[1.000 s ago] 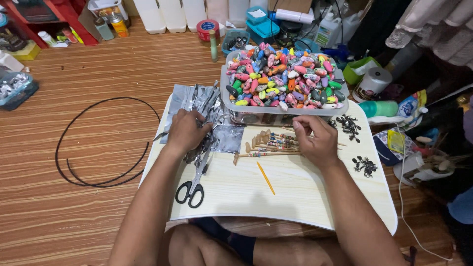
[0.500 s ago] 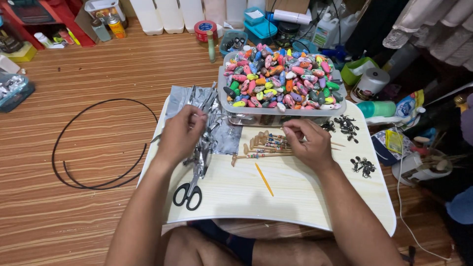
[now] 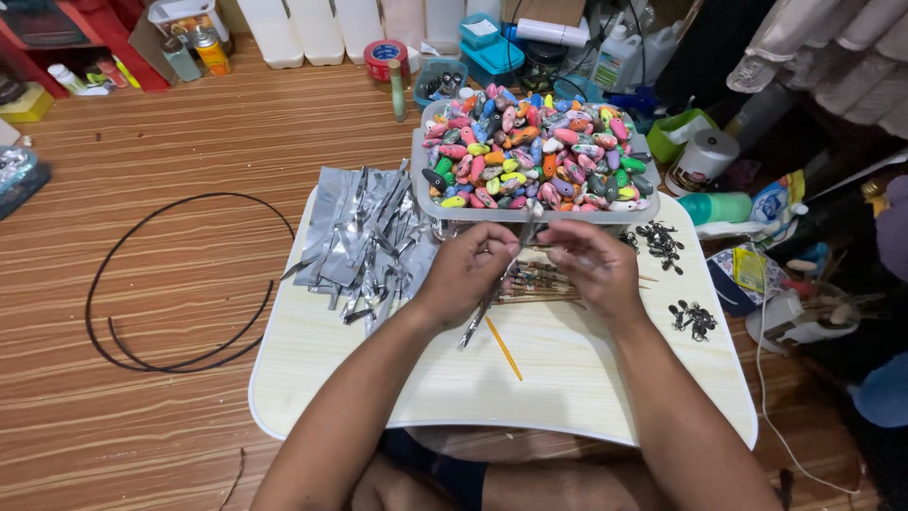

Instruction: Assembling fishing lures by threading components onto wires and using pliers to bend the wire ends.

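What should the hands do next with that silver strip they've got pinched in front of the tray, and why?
Probably draw the silver strip taut and work its upper end. Left hand and right hand meet on it below the tray of coloured lure bodies, with its lower end hanging loose over the lap table.

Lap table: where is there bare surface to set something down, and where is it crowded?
Bare: the near strip of the lap table below the yellow stick, and its near-left corner. Crowded: foil strips far left, bead tray at the far edge, black clips right, both hands mid-table.
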